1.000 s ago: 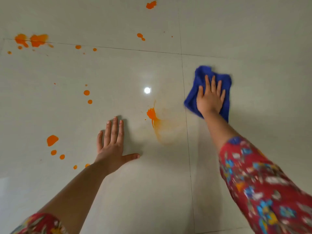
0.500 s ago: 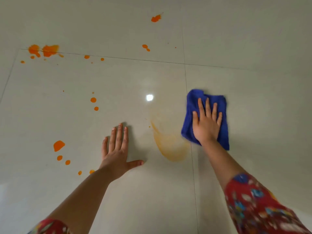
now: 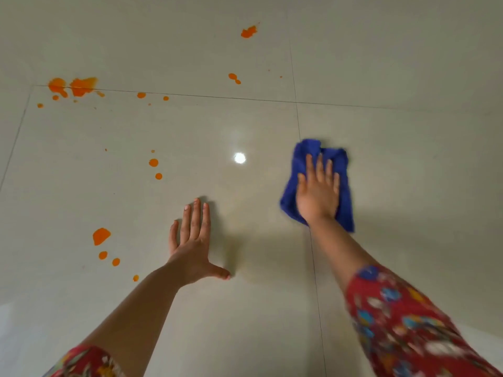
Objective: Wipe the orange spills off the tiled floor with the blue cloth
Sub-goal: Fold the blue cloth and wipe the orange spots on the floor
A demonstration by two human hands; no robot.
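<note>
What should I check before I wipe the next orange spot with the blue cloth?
1. Right hand flat on cloth: ok.
2. Left hand on bare floor, off the orange: ok.
3. Patch between the hands clean: cannot tell; maybe a faint tint.
4. Near drops gone: not ok.
5. Far splashes gone: not ok.
6. Cloth's underside clean: cannot tell, hidden.

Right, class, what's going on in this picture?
A person is wiping a tiled floor. The right hand presses a blue cloth flat against the tiles, while the left hand rests open on the floor. Orange spills to the left and farther off are not yet wiped.
</note>
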